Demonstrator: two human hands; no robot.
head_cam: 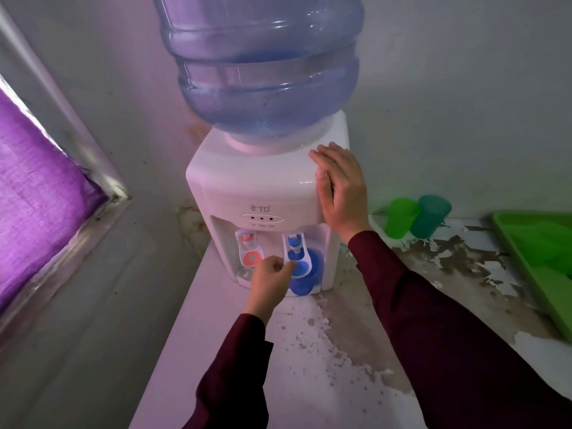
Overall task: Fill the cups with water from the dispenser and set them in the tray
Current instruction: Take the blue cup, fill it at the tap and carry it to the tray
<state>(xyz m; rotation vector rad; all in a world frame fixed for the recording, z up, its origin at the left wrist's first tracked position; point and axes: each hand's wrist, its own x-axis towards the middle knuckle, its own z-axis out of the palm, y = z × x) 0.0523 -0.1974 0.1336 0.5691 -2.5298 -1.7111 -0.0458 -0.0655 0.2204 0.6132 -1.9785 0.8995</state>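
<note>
Left hand (270, 275) at blue tap (295, 249) of "TD" dispenser (263, 193)

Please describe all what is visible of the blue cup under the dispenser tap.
The blue plastic cup stands upright in the recess of the white water dispenser, under the blue tap on the right side. Its open mouth faces up. The left hand partly hides it and presses the tap lever. Whether it holds water cannot be told.

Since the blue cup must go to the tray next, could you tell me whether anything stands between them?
Yes: the right arm crosses above the counter between the blue cup and the tray. Two green cups stand further back.
</note>
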